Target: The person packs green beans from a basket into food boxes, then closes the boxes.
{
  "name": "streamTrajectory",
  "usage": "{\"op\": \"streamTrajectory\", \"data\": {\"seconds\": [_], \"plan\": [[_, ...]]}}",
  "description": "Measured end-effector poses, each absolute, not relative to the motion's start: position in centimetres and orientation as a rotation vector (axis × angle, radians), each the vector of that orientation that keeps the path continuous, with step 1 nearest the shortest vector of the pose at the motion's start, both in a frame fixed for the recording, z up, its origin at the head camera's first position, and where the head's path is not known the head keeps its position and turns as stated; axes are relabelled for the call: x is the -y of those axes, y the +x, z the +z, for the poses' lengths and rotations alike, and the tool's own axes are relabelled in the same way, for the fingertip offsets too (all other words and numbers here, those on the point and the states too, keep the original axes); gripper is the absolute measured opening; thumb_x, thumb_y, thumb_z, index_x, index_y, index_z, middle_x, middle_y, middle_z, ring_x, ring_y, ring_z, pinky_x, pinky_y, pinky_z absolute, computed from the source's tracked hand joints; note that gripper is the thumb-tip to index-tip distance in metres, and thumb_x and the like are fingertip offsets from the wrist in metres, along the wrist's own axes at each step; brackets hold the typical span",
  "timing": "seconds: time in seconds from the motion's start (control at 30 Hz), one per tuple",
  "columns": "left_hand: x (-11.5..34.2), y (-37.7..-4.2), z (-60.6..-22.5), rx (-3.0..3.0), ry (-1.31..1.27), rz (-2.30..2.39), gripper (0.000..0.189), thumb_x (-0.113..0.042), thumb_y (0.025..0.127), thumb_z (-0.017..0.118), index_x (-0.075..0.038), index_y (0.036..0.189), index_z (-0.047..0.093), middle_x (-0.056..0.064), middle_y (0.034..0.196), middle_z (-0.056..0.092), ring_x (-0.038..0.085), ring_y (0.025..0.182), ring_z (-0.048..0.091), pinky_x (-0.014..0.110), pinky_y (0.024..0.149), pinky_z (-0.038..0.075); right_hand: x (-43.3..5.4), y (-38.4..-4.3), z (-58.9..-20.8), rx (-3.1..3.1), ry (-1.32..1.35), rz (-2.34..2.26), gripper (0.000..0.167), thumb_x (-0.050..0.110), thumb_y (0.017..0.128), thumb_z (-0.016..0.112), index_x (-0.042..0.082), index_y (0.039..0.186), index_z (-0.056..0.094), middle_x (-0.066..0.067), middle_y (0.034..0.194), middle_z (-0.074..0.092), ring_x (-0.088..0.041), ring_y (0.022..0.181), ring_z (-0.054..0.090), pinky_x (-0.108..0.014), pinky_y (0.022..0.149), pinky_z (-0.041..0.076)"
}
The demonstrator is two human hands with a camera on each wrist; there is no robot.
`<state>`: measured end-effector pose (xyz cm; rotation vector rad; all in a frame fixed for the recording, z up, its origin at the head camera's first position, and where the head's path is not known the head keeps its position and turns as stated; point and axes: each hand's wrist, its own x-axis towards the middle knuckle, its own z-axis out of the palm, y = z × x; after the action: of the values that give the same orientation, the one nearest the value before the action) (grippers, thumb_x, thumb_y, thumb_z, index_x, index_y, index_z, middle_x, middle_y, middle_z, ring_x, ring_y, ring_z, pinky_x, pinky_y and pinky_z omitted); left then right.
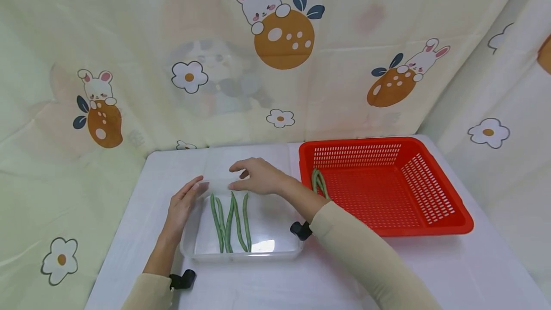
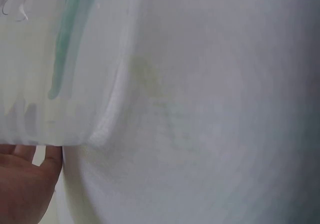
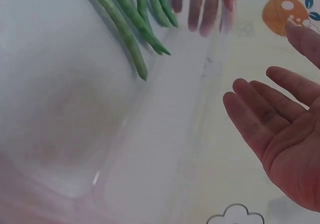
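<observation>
Several green beans point(image 1: 228, 228) lie lengthwise, roughly side by side, inside a clear plastic container point(image 1: 275, 255). My left hand point(image 1: 180, 209) rests along the container's far left side, fingers extended; in the right wrist view, fingers point(image 3: 204, 9) show through the clear wall. Over the container's far edge, beyond the bean tips, hovers my right hand point(image 1: 258, 176) with fingers loosely bent. Nothing is between its fingers in the right wrist view, where the palm and spread fingers are seen. The left wrist view shows the left hand point(image 2: 22, 184) partly hidden behind the container wall.
To the right stands a red plastic basket point(image 1: 387, 229) with a few green beans point(image 1: 318, 181) at its left side, partly hidden by the right arm. A white-covered table point(image 1: 258, 286) lies beneath. Behind hangs a curtain point(image 1: 336, 85) printed with rabbits and flowers.
</observation>
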<state>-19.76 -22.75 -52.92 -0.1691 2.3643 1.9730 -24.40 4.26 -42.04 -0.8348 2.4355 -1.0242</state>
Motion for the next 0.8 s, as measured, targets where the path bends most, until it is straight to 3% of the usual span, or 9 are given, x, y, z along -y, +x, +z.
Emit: {"op": "streamTrajectory", "data": {"seconds": [0.2,0.8], "plan": [[22.9,-19.9,-53.1,-2.370,-0.171,1.995,0.051,-0.047,0.109,0.049,-0.020,0.153,0.053,0.011,0.148,0.062,0.017,0.142,0.055,0.046,0.128,0.028,-6.1,-25.3,-41.1,-2.509,-0.770,-1.077,0.051,0.036,0.099,0.071,0.013,0.144,0.061,-0.003,0.145,0.064,-0.024,0.129,0.064,-0.040,0.103,0.056],[22.8,-19.8,-53.0,-2.381,-0.159,1.978,0.052,-0.046,0.110,0.048,-0.019,0.154,0.051,0.012,0.152,0.059,0.025,0.149,0.047,0.050,0.129,0.025,-10.8,-26.4,-41.0,-2.578,-0.612,-1.175,0.046,0.033,0.100,0.071,0.013,0.140,0.063,-0.006,0.139,0.066,-0.027,0.127,0.064,-0.042,0.097,0.059]]}}
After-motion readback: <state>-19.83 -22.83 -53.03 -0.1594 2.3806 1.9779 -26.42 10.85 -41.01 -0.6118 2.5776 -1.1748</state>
